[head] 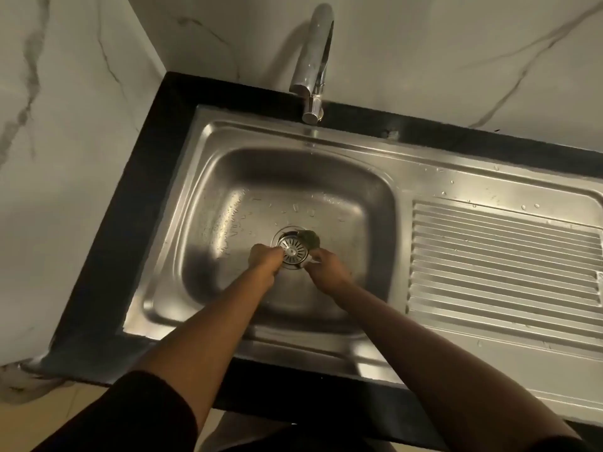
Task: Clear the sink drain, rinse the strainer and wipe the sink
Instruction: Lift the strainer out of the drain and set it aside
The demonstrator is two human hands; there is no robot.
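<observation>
A round metal strainer (295, 250) with radial slots sits over the drain at the bottom of the stainless steel sink (228, 177). A dark greenish clump (310, 239) lies on its far right edge. My left hand (265, 257) is closed at the strainer's left rim, fingertips touching it. My right hand (328, 268) is at the strainer's right rim, fingers curled in against it. Whether either hand truly grips the strainer is not clear. Water drops dot the sink floor.
A chrome tap (311, 60) arches over the back of the sink, with no water running. A ribbed draining board (502, 265) lies to the right. Black countertop (130, 190) borders the sink, with marble walls behind and to the left.
</observation>
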